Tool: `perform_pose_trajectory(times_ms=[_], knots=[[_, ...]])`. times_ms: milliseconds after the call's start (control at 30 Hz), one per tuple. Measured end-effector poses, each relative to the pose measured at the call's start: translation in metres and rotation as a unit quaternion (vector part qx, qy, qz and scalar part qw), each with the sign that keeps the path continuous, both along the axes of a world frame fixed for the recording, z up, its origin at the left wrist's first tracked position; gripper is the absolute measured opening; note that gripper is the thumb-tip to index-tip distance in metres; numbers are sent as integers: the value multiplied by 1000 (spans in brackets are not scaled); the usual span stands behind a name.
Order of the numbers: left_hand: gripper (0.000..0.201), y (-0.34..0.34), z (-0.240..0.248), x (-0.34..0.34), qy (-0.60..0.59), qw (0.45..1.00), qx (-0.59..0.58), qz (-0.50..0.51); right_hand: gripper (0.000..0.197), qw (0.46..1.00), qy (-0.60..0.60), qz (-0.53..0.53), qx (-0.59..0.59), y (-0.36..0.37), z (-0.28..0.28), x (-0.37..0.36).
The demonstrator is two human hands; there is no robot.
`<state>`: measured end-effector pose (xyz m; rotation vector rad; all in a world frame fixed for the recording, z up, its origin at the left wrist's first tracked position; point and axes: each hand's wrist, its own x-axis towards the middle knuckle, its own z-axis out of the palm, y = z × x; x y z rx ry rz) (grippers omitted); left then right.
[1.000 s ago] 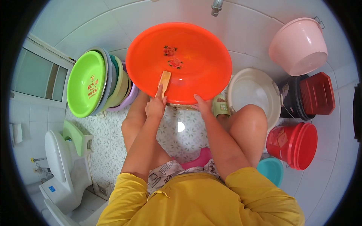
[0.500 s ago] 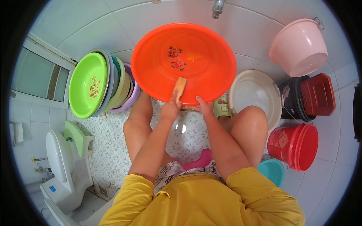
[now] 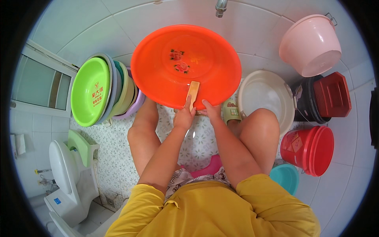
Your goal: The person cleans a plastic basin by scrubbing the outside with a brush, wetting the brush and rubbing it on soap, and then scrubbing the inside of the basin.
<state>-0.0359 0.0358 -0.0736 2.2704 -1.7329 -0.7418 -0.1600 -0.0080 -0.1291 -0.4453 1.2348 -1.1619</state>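
A large orange-red basin (image 3: 221, 63) with a printed flower pattern stands tilted in front of me, its open side facing me. My left hand (image 3: 184, 117) is closed around the lower end of a narrow, wood-coloured scrub brush (image 3: 193, 91). The brush lies against the lower inner wall of the basin, near the rim; its bristles are hidden. Just to the right, my right hand (image 3: 212, 112) grips the basin's near rim, thumb on the inside and fingers mostly hidden underneath.
On the left lean several stacked basins, a green basin (image 3: 90, 87) foremost, near a white toilet (image 3: 61, 166). To the right are a cream basin (image 3: 246, 85), a pink bucket (image 3: 312, 43), a dark red container (image 3: 335, 94), red buckets (image 3: 296, 144) and a teal basin (image 3: 284, 179). A tap (image 3: 221, 8) juts from the wall.
My left hand has slid the brush to the right along the basin's lower inner wall, closer to my right hand. My right hand keeps its hold on the rim. The whole view has shifted slightly.
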Motion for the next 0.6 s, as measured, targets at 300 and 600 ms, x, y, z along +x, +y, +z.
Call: perform_pose_trajectory(times_ms=[300, 600], knots=[[67, -8, 39, 58, -137, 986, 77, 58, 50, 998, 11, 60, 15, -1, -1, -3], [64, 8, 13, 1, 26, 998, 55, 5, 50, 997, 6, 69, 20, -1, -1, -2]])
